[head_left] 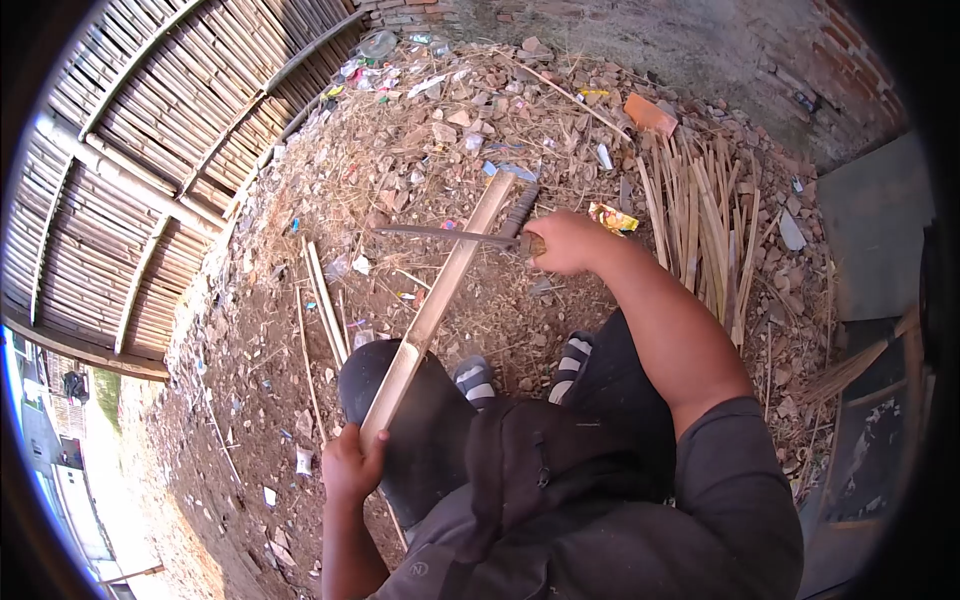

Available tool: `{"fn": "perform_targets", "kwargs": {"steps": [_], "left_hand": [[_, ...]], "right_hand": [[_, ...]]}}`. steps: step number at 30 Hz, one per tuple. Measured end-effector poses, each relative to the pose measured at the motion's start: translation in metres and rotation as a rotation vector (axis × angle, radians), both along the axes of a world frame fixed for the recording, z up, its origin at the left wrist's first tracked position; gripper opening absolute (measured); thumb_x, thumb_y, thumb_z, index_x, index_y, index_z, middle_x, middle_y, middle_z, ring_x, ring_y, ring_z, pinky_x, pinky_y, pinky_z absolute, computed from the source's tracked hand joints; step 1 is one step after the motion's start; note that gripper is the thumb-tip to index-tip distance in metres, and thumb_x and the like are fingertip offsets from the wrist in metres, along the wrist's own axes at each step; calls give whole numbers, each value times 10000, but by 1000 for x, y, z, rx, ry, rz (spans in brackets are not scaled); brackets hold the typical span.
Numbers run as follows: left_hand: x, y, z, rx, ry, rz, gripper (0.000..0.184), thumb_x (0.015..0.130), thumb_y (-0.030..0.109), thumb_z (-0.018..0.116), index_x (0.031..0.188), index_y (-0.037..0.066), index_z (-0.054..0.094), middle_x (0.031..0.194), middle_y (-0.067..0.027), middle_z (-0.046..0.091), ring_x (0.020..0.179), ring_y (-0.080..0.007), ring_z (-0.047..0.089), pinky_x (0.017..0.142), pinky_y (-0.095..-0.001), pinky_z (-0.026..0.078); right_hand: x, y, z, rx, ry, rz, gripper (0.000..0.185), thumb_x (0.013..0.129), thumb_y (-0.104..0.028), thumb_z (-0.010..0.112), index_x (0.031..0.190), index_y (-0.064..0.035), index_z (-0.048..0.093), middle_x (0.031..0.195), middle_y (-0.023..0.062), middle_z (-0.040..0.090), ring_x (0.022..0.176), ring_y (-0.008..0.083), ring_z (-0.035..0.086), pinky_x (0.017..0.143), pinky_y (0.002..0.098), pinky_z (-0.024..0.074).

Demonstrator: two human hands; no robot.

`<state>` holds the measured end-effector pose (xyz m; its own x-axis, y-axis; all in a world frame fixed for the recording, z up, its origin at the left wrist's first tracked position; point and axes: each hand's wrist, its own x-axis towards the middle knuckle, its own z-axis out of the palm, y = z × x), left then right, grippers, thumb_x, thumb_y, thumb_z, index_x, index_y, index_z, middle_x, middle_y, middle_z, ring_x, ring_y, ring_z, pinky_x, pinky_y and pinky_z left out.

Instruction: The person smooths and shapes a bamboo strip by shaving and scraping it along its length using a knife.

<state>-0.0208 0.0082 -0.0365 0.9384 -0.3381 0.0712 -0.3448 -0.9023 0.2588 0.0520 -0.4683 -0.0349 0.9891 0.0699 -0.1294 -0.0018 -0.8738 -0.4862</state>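
A long split bamboo piece (437, 296) with a pale, hollow inner face slants away from me, its near part by my dark-clothed left thigh. My left hand (352, 464) is closed around its near end. In my right hand (566, 243) is the handle of a machete (412, 232), gripped with closed fingers. The blade points left and crosses the bamboo's upper half; whether its edge bites into the bamboo I cannot tell. Just beyond my right hand, a dark ribbed bar (521, 208) lies near the bamboo's far end.
Several split bamboo strips (705, 205) lie piled at the right, with a few more strips (326, 298) on the left. Rubble and litter cover the ground, including an orange brick piece (650, 115) and a yellow wrapper (613, 218). A bamboo wall (150, 130) and brick wall (720, 60) stand behind.
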Motion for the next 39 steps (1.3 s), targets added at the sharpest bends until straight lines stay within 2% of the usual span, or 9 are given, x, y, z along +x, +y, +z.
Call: {"fn": "perform_targets", "kwargs": {"steps": [6, 11, 18, 19, 23, 31, 34, 37, 39], "left_hand": [[2, 3, -2, -70, 67, -9, 510, 919, 442, 714, 713, 35, 487, 549, -190, 529, 533, -431, 588, 515, -502, 439], [-2, -2, 4, -31, 26, 47, 510, 919, 447, 712, 728, 30, 490, 588, -206, 562, 570, -435, 610, 535, -508, 460], [4, -3, 3, -70, 68, 10, 519, 925, 480, 696, 743, 26, 523, 612, -213, 581, 604, -437, 626, 558, -507, 472], [3, 1, 2, -87, 82, 3, 523, 926, 486, 693, 743, 25, 527, 615, -213, 581, 609, -438, 626, 562, -507, 473], [3, 3, 3, -60, 91, 21, 531, 932, 491, 685, 736, 22, 530, 615, -212, 576, 605, -431, 619, 564, -504, 465], [12, 3, 3, -85, 145, -13, 522, 933, 463, 695, 719, 19, 523, 606, -209, 567, 582, -408, 609, 553, -483, 455], [12, 11, -5, -171, 173, 5, 509, 932, 441, 705, 715, 19, 521, 598, -203, 559, 564, -383, 603, 545, -469, 450], [6, 5, -1, -182, 141, 47, 499, 934, 427, 706, 715, 19, 521, 598, -197, 561, 559, -364, 600, 544, -456, 448], [7, 5, 0, -158, 122, 45, 503, 937, 428, 703, 714, 17, 518, 599, -193, 563, 556, -357, 594, 545, -453, 447]], "right_hand": [[-5, 25, 9, 33, 23, 245, 352, 803, -329, 780, 1029, -72, 697, 877, 196, 695, 853, 387, 688, 767, 487, 531], [22, -9, -30, 147, -83, -157, 370, 791, -306, 744, 1068, -64, 705, 897, 182, 713, 891, 373, 708, 796, 467, 556], [-12, 46, 13, -111, 4, 242, 253, 802, -274, 725, 992, -112, 685, 929, 164, 718, 920, 365, 706, 817, 500, 548], [-4, 35, 8, -26, 77, 247, 302, 798, -289, 744, 1029, -102, 690, 954, 165, 723, 931, 366, 702, 825, 484, 546], [22, -10, -30, 245, -32, -185, 410, 795, -313, 769, 1068, -21, 678, 993, 218, 719, 939, 399, 691, 830, 468, 544], [-16, 45, 24, -182, 7, 253, 309, 813, -216, 714, 1106, -120, 696, 1004, 165, 732, 945, 375, 704, 826, 477, 552], [-3, 19, 7, 98, 30, 199, 327, 817, -259, 736, 1097, -95, 694, 998, 178, 727, 955, 378, 701, 842, 479, 552], [10, -6, -10, 141, -147, -146, 373, 815, -312, 761, 1086, -65, 693, 996, 200, 722, 967, 382, 698, 858, 477, 549], [11, -3, -12, 120, -137, -162, 411, 819, -356, 774, 1073, -44, 686, 961, 212, 714, 924, 394, 692, 829, 472, 541]]}}
